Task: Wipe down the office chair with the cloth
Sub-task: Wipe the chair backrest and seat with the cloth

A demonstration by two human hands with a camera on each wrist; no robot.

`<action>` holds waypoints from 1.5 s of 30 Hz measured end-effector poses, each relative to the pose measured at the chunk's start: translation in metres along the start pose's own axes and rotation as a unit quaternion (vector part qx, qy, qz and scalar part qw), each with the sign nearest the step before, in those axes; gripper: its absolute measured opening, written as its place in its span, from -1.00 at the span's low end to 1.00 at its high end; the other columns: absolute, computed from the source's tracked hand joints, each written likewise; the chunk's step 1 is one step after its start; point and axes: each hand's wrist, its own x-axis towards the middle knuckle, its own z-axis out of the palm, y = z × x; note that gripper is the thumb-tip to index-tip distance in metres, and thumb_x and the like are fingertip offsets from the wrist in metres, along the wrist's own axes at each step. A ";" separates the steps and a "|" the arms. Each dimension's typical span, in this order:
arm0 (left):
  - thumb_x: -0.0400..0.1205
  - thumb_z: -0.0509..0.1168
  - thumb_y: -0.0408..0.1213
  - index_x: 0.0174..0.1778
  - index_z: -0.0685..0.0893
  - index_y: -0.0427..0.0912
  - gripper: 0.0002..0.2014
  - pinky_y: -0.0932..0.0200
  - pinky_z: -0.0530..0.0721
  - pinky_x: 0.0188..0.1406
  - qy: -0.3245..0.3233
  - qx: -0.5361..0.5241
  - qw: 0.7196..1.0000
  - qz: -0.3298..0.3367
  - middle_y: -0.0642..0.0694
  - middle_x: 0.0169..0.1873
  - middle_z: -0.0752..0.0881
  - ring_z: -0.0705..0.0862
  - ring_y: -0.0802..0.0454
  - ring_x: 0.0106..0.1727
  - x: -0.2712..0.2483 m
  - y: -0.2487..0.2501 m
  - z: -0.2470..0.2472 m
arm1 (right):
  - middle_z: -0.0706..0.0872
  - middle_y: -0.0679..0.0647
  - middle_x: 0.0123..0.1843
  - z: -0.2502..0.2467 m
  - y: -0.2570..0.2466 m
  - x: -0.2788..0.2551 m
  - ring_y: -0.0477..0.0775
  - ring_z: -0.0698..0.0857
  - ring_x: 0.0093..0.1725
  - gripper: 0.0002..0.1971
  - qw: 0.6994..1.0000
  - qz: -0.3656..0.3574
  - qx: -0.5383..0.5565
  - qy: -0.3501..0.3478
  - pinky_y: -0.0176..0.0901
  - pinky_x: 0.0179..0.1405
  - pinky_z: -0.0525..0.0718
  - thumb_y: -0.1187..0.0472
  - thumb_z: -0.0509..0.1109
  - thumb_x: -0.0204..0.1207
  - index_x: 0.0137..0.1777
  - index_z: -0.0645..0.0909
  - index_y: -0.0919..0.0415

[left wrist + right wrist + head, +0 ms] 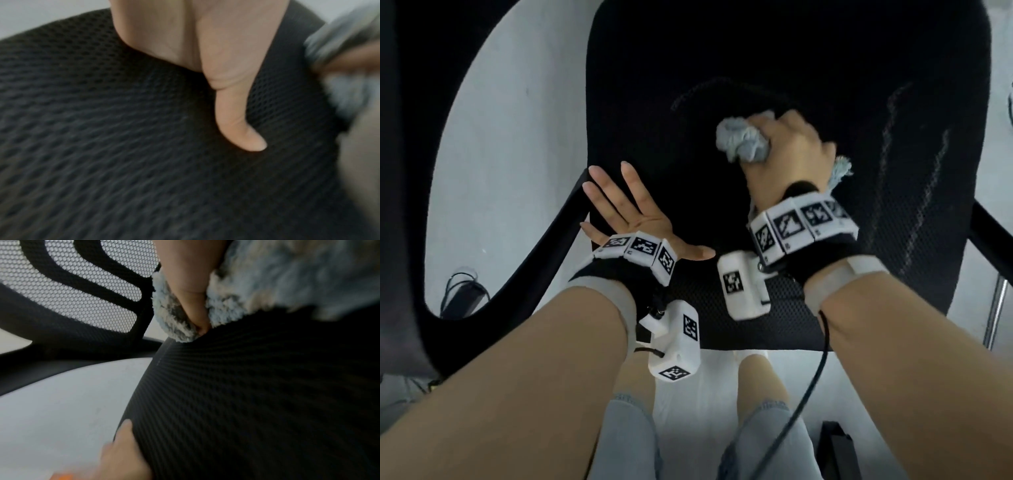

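A black mesh office chair seat fills the middle of the head view. My right hand grips a bunched pale blue-grey cloth and presses it onto the seat's centre. In the right wrist view the fluffy cloth bulges round my fingers against the seat mesh. My left hand lies flat with straight, spread fingers on the seat's left front edge. The left wrist view shows its thumb resting on the mesh.
The chair's curved black armrest runs along the left, and another armrest juts out at the right. The mesh backrest shows in the right wrist view. White floor surrounds the chair. Cables lie on the floor at the left.
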 end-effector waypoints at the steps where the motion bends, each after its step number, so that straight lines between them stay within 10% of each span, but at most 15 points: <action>1: -0.09 -0.14 0.73 0.50 -0.50 -0.10 0.41 -0.52 -0.13 0.44 -0.027 -0.009 1.000 0.000 -0.37 0.60 -0.17 -0.35 -0.32 0.59 -0.003 0.000 -0.005 | 0.60 0.06 0.13 0.001 0.003 -0.007 0.21 0.55 0.20 -0.64 1.000 -0.011 -0.003 -0.009 0.11 0.17 0.36 0.12 0.28 0.47 0.27 0.54 -0.14; 3: 0.01 0.43 0.41 0.57 -0.36 -0.12 0.45 -0.42 -0.26 0.50 -0.076 -0.047 0.996 -0.010 -0.29 0.58 -0.36 -0.37 -0.20 0.60 -0.003 0.006 -0.022 | 0.61 0.05 0.12 0.001 0.006 -0.012 0.19 0.55 0.20 -0.62 0.999 -0.017 -0.005 -0.027 0.10 0.18 0.36 0.12 0.31 0.45 0.28 0.54 -0.14; 8: -0.03 0.57 0.24 0.56 -0.40 -0.08 0.51 -0.38 -0.25 0.51 -0.040 -0.069 0.996 0.043 -0.22 0.58 -0.41 -0.40 -0.12 0.60 0.038 0.025 -0.051 | 0.61 0.03 0.11 -0.004 0.005 -0.009 0.16 0.55 0.20 -0.63 0.999 -0.009 0.023 -0.042 0.12 0.23 0.33 0.10 0.33 0.44 0.26 0.57 -0.14; 12: -0.20 0.36 0.48 0.54 -0.44 -0.10 0.57 -0.40 -0.27 0.50 -0.017 -0.046 0.997 0.063 -0.26 0.57 -0.40 -0.43 -0.17 0.59 0.051 0.022 -0.037 | 0.62 0.01 0.09 0.001 0.001 -0.005 0.15 0.58 0.15 -0.66 1.000 0.006 0.021 -0.005 0.09 0.21 0.33 0.09 0.32 0.42 0.20 0.59 -0.16; 15: -0.16 -0.44 0.74 0.52 -0.48 -0.05 0.38 -0.35 -0.36 0.45 0.087 -0.035 0.994 0.057 -0.32 0.57 -0.36 -0.53 -0.14 0.53 0.057 0.025 -0.022 | 0.59 0.05 0.18 -0.003 -0.013 0.020 0.19 0.55 0.22 -0.64 0.999 0.031 0.007 0.020 0.12 0.22 0.33 0.17 0.25 0.43 0.20 0.58 -0.15; 20: 0.42 -0.59 0.41 0.46 0.44 -0.04 0.00 -0.31 0.27 0.48 0.120 -0.143 0.982 -0.018 -0.15 0.49 0.44 0.34 -0.10 0.55 0.060 0.051 -0.027 | 0.55 0.07 0.27 -0.015 -0.023 0.068 0.21 0.53 0.26 -0.66 0.996 0.059 0.028 0.063 0.12 0.23 0.34 0.13 0.22 0.50 0.26 0.53 -0.11; 23: 0.23 -0.22 0.64 0.61 -0.06 -0.13 0.16 -0.40 -0.12 0.51 0.068 -0.016 0.998 0.007 -0.33 0.62 -0.01 -0.24 -0.23 0.62 0.059 0.035 -0.024 | 0.63 0.20 0.10 -0.002 -0.012 0.034 0.33 0.60 0.10 -0.71 0.998 -0.012 -0.010 0.067 0.17 0.09 0.42 0.13 0.19 0.47 0.15 0.60 0.04; 26: 0.01 0.50 0.34 0.54 -0.43 -0.15 0.50 -0.37 -0.29 0.50 -0.036 -0.004 0.999 0.031 -0.29 0.57 -0.39 -0.42 -0.22 0.59 0.055 0.027 -0.032 | 0.68 0.16 -0.19 0.008 0.001 -0.012 0.32 0.67 -0.18 -0.72 0.994 -0.091 -0.046 0.036 0.13 -0.11 0.48 0.11 0.33 0.27 -0.01 0.69 0.03; 34: -0.08 0.39 0.47 0.54 -0.40 -0.17 0.51 -0.40 -0.16 0.50 -0.003 0.021 0.999 0.047 -0.32 0.60 -0.27 -0.26 -0.30 0.62 0.060 0.031 -0.036 | 0.61 0.12 0.13 -0.002 -0.010 0.050 0.27 0.57 0.13 -0.67 0.996 -0.004 -0.018 0.085 0.14 0.13 0.36 0.11 0.23 0.46 0.22 0.57 -0.07; 41: -0.04 0.45 0.38 0.56 -0.40 -0.14 0.50 -0.38 -0.26 0.52 -0.008 0.004 0.998 0.055 -0.29 0.58 -0.36 -0.37 -0.22 0.60 0.052 0.031 -0.034 | 0.68 0.17 -0.19 0.003 0.001 0.013 0.31 0.67 -0.20 -0.67 0.982 -0.170 -0.086 0.019 0.14 -0.09 0.50 0.10 0.22 0.27 0.00 0.69 0.03; 43: 0.07 0.21 0.56 0.59 -0.31 -0.11 0.35 -0.37 -0.18 0.55 0.020 -0.009 0.999 0.038 -0.28 0.61 -0.26 -0.28 -0.19 0.63 0.051 0.034 -0.035 | 0.65 0.20 0.00 -0.006 -0.006 0.047 0.33 0.63 0.00 -0.71 0.993 -0.080 -0.051 0.063 0.15 0.04 0.42 0.13 0.22 0.42 0.10 0.64 0.03; 45: 0.16 -0.54 0.62 0.61 -0.17 -0.03 0.15 -0.30 -0.14 0.56 0.094 -0.065 0.993 -0.014 -0.18 0.64 -0.14 -0.19 -0.10 0.65 0.051 0.039 -0.033 | 0.60 0.12 0.16 -0.005 -0.019 0.070 0.26 0.58 0.16 -0.71 0.995 0.049 0.015 0.090 0.08 0.13 0.37 0.09 0.21 0.49 0.19 0.59 -0.05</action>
